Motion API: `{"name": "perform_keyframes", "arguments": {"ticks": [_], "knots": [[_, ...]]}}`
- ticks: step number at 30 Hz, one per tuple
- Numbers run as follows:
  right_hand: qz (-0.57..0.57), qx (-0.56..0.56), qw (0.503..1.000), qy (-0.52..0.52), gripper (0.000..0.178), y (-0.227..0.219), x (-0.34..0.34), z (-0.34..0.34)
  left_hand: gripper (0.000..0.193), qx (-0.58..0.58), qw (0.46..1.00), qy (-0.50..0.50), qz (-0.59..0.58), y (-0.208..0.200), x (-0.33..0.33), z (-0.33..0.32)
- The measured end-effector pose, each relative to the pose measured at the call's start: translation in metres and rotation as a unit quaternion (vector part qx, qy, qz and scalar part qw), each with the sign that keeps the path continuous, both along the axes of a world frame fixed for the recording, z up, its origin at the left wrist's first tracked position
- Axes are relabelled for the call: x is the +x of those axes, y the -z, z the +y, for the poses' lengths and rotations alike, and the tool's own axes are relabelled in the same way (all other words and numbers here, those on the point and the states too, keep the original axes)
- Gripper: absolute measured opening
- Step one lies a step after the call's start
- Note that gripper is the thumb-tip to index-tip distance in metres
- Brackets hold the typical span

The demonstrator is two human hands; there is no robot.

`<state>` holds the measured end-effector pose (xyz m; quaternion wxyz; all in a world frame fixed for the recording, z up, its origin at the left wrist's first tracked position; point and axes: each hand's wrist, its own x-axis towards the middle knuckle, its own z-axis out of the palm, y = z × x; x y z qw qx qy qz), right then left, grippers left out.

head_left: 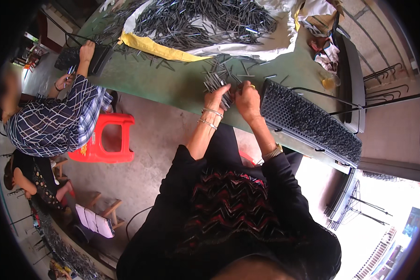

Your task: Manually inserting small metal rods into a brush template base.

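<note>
My left hand (214, 100) is closed round a bundle of thin dark metal strips (213, 82) just above the near edge of the green table (172, 86). Close beside it, my right hand (248, 101) is closed with its fingertips pinched together. Whatever sits in that pinch is too small to make out. Several loose strips (245, 75) lie on the table beyond both hands. To the right of my right hand stands a long black rack (308, 114) full of small holes, with dark pieces packed along its upper side.
A large heap of strips (210, 23) lies on a white sack with a yellow edge (161, 50). At the right are a cup of yellow liquid (329, 83), gloves (328, 57) and a thin rod (382, 103). A co-worker (51, 112) works at the left, near a red stool (126, 137).
</note>
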<state>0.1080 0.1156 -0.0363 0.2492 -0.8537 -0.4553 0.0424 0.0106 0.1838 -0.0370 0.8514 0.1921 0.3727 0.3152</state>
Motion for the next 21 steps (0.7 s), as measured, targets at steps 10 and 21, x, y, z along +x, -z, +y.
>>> {"name": "perform_keyframes", "arguments": {"ticks": [10,21], "knots": [[0.149,0.092,0.984,-0.031,0.017,-0.042,0.007,-0.030,0.016,-0.001,0.997,0.068,-0.042,0.006,0.018,-0.018],[0.026,0.118,0.992,-0.024,0.018,-0.036,0.010,-0.036,0.017,-0.047,0.989,0.053,-0.130,0.026,0.036,-0.021]]}}
